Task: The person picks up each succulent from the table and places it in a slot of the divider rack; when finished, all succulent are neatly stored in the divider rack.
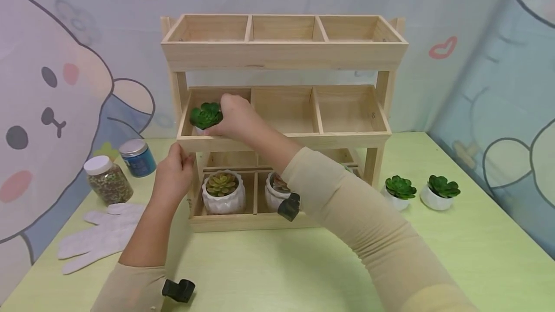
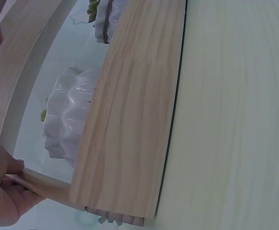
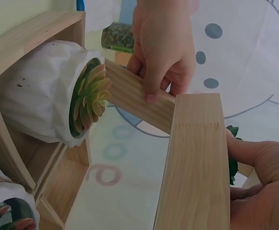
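My right hand (image 1: 240, 117) reaches over the middle tier of a three-tier wooden shelf (image 1: 282, 55). Between its thumb and fingers is a small green succulent (image 1: 205, 115) in a white pot, inside that tier's left compartment. In the right wrist view the tier's front board covers most of the pot. My left hand (image 1: 172, 177) grips the shelf's left upright just under the middle tier. Its thumb and fingers close round this wooden upright (image 2: 48, 189) in the left wrist view. Below, a white pot with a yellow-green succulent (image 1: 222, 185) stands in the bottom tier.
A second white pot (image 1: 274, 199) sits in the bottom tier, partly behind my right sleeve. Two small potted succulents (image 1: 400, 189) stand right of the shelf. At left are a jar of granules (image 1: 109, 184), a blue tin (image 1: 138, 160) and white gloves (image 1: 101, 240).
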### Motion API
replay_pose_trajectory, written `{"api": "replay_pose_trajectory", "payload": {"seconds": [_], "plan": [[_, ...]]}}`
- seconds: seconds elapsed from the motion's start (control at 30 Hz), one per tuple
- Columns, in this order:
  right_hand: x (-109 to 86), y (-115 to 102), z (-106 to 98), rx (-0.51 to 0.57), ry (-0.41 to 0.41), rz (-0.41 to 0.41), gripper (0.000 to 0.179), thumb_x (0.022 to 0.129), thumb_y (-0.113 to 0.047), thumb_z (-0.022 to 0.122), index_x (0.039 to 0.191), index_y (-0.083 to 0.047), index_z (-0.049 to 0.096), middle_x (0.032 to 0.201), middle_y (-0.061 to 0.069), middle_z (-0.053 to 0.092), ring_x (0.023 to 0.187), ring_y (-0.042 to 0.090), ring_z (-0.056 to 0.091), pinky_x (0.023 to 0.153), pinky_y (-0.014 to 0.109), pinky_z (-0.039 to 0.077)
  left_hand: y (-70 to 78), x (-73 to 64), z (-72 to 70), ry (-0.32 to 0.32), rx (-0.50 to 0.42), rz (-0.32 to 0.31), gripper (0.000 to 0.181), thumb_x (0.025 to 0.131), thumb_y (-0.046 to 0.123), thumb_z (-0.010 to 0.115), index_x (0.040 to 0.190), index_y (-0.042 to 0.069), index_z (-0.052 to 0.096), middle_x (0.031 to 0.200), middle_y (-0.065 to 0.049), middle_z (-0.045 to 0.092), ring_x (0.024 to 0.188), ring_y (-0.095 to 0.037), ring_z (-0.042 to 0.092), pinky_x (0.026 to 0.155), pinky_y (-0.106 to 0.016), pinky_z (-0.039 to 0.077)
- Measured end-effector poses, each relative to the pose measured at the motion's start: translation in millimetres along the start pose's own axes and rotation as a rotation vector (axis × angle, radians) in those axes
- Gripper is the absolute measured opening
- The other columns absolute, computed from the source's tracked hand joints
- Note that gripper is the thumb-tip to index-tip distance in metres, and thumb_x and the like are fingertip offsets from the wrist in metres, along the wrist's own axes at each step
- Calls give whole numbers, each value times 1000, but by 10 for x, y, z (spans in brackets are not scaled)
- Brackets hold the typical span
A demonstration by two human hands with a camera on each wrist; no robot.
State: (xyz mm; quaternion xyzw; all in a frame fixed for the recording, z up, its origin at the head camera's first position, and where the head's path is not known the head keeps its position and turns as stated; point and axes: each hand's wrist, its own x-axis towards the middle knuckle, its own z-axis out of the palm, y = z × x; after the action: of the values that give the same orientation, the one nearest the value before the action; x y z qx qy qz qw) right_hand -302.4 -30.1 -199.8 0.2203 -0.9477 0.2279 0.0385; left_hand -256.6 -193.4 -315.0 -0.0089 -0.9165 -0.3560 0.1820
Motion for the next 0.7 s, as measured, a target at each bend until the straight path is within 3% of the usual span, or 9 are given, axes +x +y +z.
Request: {"api": "replay_pose_trajectory", "payload": {"seconds": [0.3, 0.47, 0.7], "plan": [[-278, 138, -64, 80, 88, -109, 57, 81, -29, 75, 124, -1, 51, 119, 8, 54, 109, 17, 50, 92, 24, 40, 4, -3, 9, 9, -1, 9, 20, 99, 13, 44, 112, -3, 40, 108, -32, 57, 103, -46, 56, 78, -57, 47], [-566, 300, -148, 245, 155, -134, 52, 81, -25, 75, 122, -2, 53, 121, 7, 55, 112, 18, 52, 93, 22, 40, 3, -10, 9, 10, 1, 14, 19, 99, 13, 44, 109, -2, 40, 105, -31, 57, 103, -47, 56, 78, -57, 47], [-1035, 651, -203, 438, 247, -273, 45, 80, -16, 76, 115, 0, 56, 114, 8, 59, 109, 20, 55, 93, 23, 42, -20, -16, 10, 18, 11, 26, 18, 99, 12, 44, 108, -3, 40, 104, -32, 57, 99, -47, 57, 75, -56, 48]]}}
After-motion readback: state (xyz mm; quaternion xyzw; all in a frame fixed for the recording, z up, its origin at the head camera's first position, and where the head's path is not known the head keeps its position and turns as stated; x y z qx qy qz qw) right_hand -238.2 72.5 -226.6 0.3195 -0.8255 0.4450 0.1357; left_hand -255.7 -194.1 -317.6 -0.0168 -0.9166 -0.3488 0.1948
